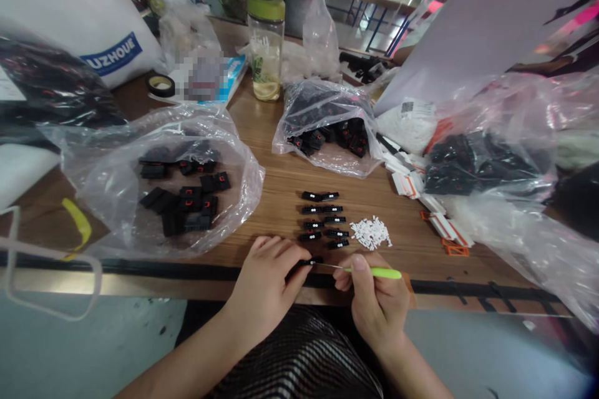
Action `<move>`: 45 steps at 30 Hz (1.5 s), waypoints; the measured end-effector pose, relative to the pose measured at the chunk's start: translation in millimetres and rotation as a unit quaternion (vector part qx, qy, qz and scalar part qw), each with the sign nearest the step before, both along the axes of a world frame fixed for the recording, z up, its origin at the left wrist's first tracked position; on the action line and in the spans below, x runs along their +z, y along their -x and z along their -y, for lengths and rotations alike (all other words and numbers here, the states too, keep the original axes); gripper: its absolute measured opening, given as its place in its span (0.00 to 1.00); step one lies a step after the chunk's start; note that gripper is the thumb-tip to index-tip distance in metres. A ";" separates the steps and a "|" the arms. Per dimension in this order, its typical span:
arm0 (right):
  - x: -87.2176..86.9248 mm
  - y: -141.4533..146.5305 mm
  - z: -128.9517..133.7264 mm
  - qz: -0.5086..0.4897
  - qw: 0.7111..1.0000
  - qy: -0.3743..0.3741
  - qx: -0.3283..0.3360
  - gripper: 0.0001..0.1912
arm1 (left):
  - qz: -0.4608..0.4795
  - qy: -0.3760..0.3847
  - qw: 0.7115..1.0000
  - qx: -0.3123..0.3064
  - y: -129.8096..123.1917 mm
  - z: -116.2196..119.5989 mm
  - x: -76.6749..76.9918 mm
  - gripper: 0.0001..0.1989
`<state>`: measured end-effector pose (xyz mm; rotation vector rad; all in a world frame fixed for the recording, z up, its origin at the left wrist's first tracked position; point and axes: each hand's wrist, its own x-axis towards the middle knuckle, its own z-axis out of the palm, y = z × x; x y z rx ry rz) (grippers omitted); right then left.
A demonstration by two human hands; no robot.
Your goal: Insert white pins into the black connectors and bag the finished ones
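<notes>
At the table's front edge my left hand (pixel 269 271) is closed on a small black connector housing (pixel 316 260), part of which its fingers hide. My right hand (pixel 374 293) grips a thin metal pick with a lime-green handle (pixel 386 273). The pick's tip points left and meets the housing, or lies very close to it. Just beyond my hands, several black connector housings (pixel 336 219) lie in two columns, white dots showing on them. To their right is a loose pile of small white plugs (pixel 371 232).
An open plastic bag (pixel 243 199) of black parts lies on the left, another bag (pixel 327 162) beyond the columns. A bottle with a green lid (pixel 266 43) and black tape (pixel 160 85) stand at the back. White-and-orange strips (pixel 440 218) and more bags line the right.
</notes>
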<state>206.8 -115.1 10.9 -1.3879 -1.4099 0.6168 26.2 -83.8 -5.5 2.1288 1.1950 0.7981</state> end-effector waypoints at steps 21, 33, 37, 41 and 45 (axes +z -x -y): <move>12.1 -14.1 0.9 0.091 0.995 -0.032 0.018 0.14 | -0.004 -0.001 1.000 0.005 -1.2 1.2 1.9 0.03; 10.4 -26.9 -12.8 0.002 0.995 -0.069 -0.067 0.15 | 0.024 -0.032 0.998 0.046 1.4 -17.4 11.9 0.04; 6.4 -25.7 -14.4 -0.015 0.996 -0.059 -0.070 0.14 | -0.030 -0.048 0.998 0.037 -6.1 -22.8 5.6 0.03; 6.8 -19.2 -19.6 -0.053 0.998 -0.009 -0.034 0.16 | -0.001 -0.008 1.000 0.020 -5.4 -23.7 4.6 0.05; 6.5 -10.5 -25.7 -0.045 0.998 0.033 0.001 0.16 | 0.015 0.019 1.000 -0.009 -1.4 -24.2 4.1 0.08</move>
